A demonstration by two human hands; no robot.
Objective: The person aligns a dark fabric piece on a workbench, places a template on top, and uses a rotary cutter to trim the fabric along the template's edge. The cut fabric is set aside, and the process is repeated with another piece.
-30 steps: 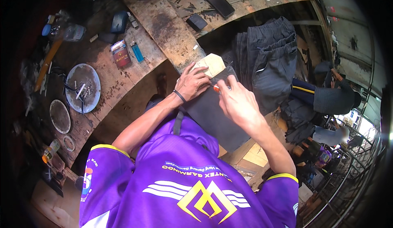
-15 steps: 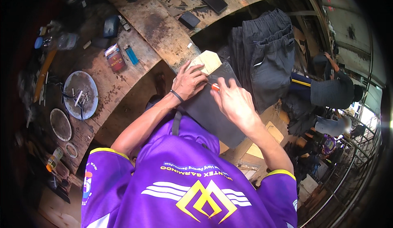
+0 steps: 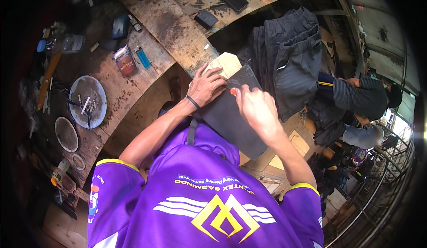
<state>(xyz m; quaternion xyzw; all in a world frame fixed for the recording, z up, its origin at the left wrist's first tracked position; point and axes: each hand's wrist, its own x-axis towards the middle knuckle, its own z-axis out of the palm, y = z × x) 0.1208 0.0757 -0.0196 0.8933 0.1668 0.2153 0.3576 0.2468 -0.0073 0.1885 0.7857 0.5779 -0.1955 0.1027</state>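
Both hands [image 3: 209, 87] [image 3: 255, 108] on dark fabric [image 3: 231, 121] (flat)

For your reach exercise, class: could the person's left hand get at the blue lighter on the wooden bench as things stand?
Probably yes. The left hand rests on the dark fabric, and the blue lighter lies on the wooden bench to its left, with only bare board between them.

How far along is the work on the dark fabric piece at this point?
Done, apparently: a stack of dark garments hangs folded ahead. In hand: the left hand presses a pale template onto the dark fabric piece, while the right hand holds a small orange marker at its edge. Any line drawn is not visible, so what remains is unclear.
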